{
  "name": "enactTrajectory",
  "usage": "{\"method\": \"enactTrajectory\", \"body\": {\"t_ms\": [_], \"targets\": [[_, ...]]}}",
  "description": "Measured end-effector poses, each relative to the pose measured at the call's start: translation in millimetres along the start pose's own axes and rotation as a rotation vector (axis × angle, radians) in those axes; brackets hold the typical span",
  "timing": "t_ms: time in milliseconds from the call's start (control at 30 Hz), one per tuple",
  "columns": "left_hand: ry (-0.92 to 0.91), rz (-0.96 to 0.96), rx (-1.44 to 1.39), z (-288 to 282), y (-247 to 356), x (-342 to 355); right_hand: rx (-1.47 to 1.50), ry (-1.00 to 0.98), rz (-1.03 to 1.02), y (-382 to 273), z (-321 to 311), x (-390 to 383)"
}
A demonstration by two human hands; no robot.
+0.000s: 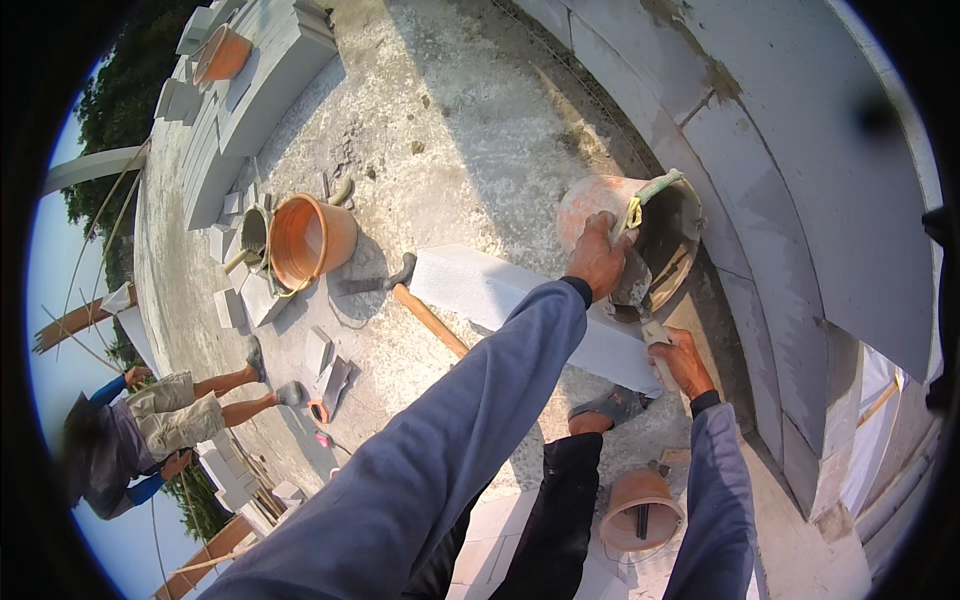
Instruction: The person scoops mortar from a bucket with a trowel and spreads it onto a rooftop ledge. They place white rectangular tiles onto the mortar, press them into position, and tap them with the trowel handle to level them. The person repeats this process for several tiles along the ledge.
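My left hand [598,255] is closed on a pale grip beside the green-wrapped handle of a mortar-stained bucket [578,212]; what exactly it grips is unclear. A grey metal blade [632,283] shows below it at the bucket's mouth. My right hand [682,362] grips a trowel's pale handle [652,330], angled toward the bucket. Under my arms lies a long white block [465,285]. Left of it a hammer-like tool with a wooden handle [428,320] rests on the concrete.
A block wall [770,200] curves along the right. Orange buckets [300,240] [640,510] stand left and below, another atop stacked blocks [270,90]. Loose tools and offcuts [325,370] lie on the concrete floor [420,160]. Another person [160,430] is at the left, near poles.
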State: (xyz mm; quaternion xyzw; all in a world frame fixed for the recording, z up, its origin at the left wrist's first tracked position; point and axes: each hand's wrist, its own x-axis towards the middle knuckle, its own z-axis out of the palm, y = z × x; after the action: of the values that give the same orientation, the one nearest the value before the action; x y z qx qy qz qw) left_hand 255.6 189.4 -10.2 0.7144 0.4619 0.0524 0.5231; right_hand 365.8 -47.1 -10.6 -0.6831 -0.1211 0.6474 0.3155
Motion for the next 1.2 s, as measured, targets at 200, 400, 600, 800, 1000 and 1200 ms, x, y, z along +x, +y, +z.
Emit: {"method": "enactTrajectory", "body": {"t_ms": [200,400,600,800,1000,1200], "targets": [[-0.159,-0.158,-0.272,-63,-49,42,-0.105,0.102,-0.009,17,0,11],[-0.092,-0.421,-0.324,-94,-66,54,-0.068,0.115,-0.036,9,7,4],[-0.182,-0.451,-0.401,-70,-48,43,-0.062,0.091,-0.046,-5,9,-3],[-0.15,-0.43,-0.564,-32,10,-4,0.011,0.172,-0.071,11,-18,-64],[-0.193,-0.364,-0.425,-40,85,-79,-0.018,0.2,-0.131,25,-42,-167],[-0.287,-0.302,-0.463,-34,152,-130,0.053,0.25,-0.112,14,-68,-293]]}}
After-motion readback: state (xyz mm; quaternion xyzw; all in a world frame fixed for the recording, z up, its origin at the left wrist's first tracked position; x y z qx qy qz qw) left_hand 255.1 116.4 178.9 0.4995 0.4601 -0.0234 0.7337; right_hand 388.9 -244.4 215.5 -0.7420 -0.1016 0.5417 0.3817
